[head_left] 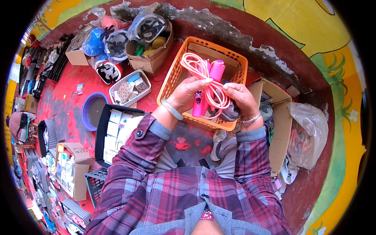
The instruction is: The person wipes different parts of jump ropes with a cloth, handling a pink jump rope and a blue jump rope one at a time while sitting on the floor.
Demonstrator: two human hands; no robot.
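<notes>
A coiled jump rope [220,99] with a pale pink cord and bright pink handles is held up between my hands over an orange plastic basket [175,67]. My left hand [185,92], with a pale bangle at the wrist, closes around the cord loops on their left side. On the other side, my right hand [240,96] pinches the loops between thumb and fingers. The two handles lie roughly alongside each other within the coil. Beneath my right hand a dark greyish bundle [230,112] shows partly; its kind is unclear. Brown cardboard is visible inside the basket.
Right of the basket stand an open cardboard box [280,129] and a clear plastic bag [309,135]. Leftward are a white basket [135,96], a purple basin [89,111] and a black tray of white boxes [102,137]. Bagged helmets [147,26] sit near the wall.
</notes>
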